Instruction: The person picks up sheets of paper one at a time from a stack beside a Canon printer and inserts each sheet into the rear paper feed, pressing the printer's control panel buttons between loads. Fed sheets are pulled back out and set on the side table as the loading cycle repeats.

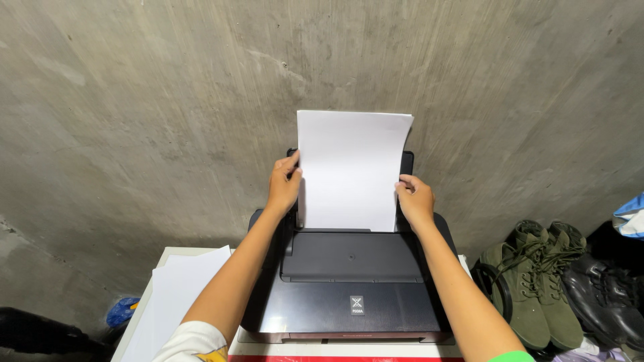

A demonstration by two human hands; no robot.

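1. You hold the paper [349,171] between your two hands, and it stands upright in the rear feed of the printer [352,281], against the concrete wall [134,100].

2. Your left hand [284,186] closes on the left edge of the sheets. The thumb lies on the front face, and the other fingers go behind, where I cannot see them.

3. Your right hand [415,200] closes on the right edge, a little lower than the left hand. Its fingers curl around the edge.

4. The long axis of the paper runs up and down, from the slot toward the wall. The bottom edge is already hidden behind the closed lid of the printer, so the stack lies far from you, past the flat top of the machine.

5. The two hands are about equally near to the paper, one on each side, so neither arm leads. The top right corner of the paper bends slightly to the right.

6. A loose pile of sheets [178,295] lies on the table, near and left of your left arm, well apart from both hands.

7. The boots [537,281] stand on the right of the printer, not touching it as far as I can tell.
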